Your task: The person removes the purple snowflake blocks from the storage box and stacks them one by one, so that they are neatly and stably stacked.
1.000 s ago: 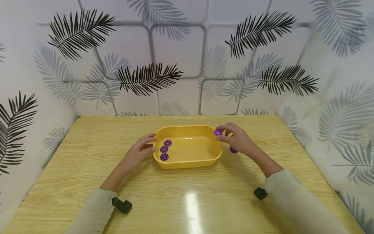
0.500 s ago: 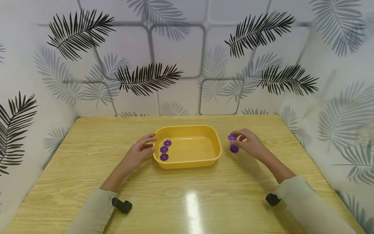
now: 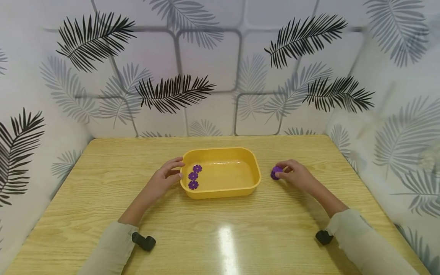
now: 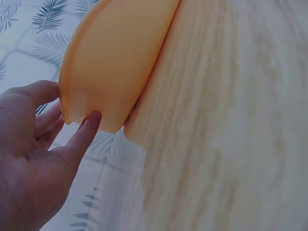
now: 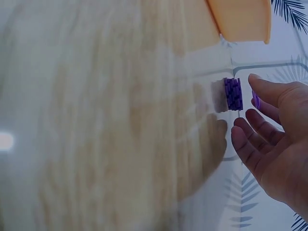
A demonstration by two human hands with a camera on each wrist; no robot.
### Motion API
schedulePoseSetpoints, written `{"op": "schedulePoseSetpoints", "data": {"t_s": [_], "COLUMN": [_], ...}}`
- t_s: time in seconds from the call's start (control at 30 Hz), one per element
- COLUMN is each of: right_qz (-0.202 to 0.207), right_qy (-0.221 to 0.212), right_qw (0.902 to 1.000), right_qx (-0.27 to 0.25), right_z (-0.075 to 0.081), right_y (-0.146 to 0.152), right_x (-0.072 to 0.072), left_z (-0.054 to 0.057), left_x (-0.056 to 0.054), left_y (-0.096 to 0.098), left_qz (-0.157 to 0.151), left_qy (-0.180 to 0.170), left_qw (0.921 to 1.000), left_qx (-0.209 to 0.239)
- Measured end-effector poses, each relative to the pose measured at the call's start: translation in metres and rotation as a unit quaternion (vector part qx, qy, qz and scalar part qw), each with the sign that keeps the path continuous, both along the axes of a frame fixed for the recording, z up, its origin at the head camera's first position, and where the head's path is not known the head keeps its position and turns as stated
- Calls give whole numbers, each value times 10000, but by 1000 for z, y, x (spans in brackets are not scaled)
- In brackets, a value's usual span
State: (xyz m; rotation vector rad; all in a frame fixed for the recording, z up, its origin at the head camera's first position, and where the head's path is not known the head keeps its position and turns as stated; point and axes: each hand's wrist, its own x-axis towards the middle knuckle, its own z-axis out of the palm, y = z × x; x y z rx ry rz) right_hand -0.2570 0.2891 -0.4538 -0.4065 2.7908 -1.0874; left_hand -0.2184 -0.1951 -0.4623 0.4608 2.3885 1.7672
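A yellow tray (image 3: 221, 194) stands on the table, with three purple flower-shaped discs (image 3: 193, 176) in a line inside its left end. My left hand (image 3: 166, 175) rests against that end; in the left wrist view its thumb (image 4: 94, 118) touches the outer wall and a finger meets the rim. Right of the tray, my right hand (image 3: 294, 173) pinches one purple disc (image 5: 256, 100) between thumb and finger. Just under it sits a stack of purple discs (image 5: 233, 94). A small gap between held disc and stack shows in the right wrist view.
The wood-grain table (image 3: 185, 236) runs back to a wall (image 3: 209, 114) covered in a leaf pattern. Similar walls flank it on both sides. Small black devices (image 3: 324, 237) are strapped at both cuffs.
My right hand has moved right and down, carrying the purple disc from the tray's right rim to above the stack. My left hand and the tray have stayed put.
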Motion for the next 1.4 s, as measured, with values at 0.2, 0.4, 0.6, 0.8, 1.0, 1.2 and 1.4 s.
{"op": "schedulePoseSetpoints", "data": {"t_s": [0.2, 0.4, 0.6, 0.8, 1.0, 1.2, 1.4], "right_qz": [12, 35, 70, 65, 82, 69, 73], "right_qy": [-50, -153, -87, -126, -127, -153, -169], "right_qw": [10000, 9999, 9999, 9999, 9998, 9998, 9997], "right_qx": [7, -39, 77, 97, 118, 108, 128], "right_z": [-5, -7, -11, -12, -12, -12, -10], "right_y": [0, -1, -1, 0, -1, -1, -2], "right_x": [0, -2, -5, -6, -6, -6, -5], "left_z": [-1, -1, 1, 0, 0, 1, 3], "left_x": [-1, -1, -1, -1, -1, 1, 1], "left_y": [0, 0, 1, 1, 1, 2, 2], "left_qz": [9, 24, 19, 33, 40, 44, 54], "left_qy": [34, 56, 64, 66, 100, 48, 26], "left_qw": [10000, 10000, 10000, 9999, 9999, 9999, 9999], "left_qx": [-38, -60, -56, -82, -128, -107, -93]}}
